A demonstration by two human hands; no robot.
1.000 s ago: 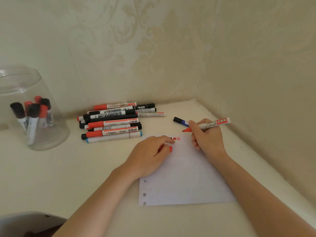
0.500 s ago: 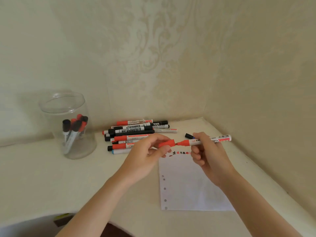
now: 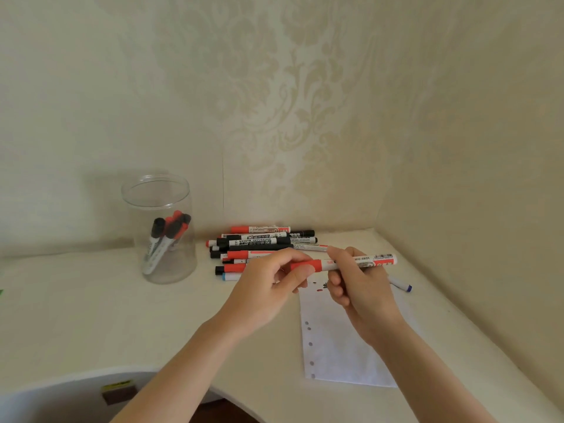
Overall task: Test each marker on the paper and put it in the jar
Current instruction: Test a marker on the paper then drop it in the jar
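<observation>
Red marker (image 3: 351, 261) held level above the far end of the paper (image 3: 341, 346), both hands on it. Right hand (image 3: 363, 288) wrapped round the white barrel, its grip closed on the marker. Left hand (image 3: 268, 288) pinching the red cap (image 3: 306, 266) at the marker's left end, thumb and forefinger curled on it. Cap apparently seated or nearly so; seam not clear enough to tell. Held level and in two hands probably to press the cap home along the barrel's line before the drop into the jar. Small red and dark test marks (image 3: 319, 286) visible on the paper just under the hands.

Jar (image 3: 158, 230) upright near the back edge of the bench (image 3: 91, 315), toward the left, mouth open, several capped markers leaning inside. Pile of untested markers (image 3: 259, 248) against the back edge, between jar and hands. One blue-ended marker (image 3: 401, 283) lying near the right edge, partly hidden by the right hand. Route from hands to jar passing over or just in front of the pile; a lift above it and above the tall rim likely needed.
</observation>
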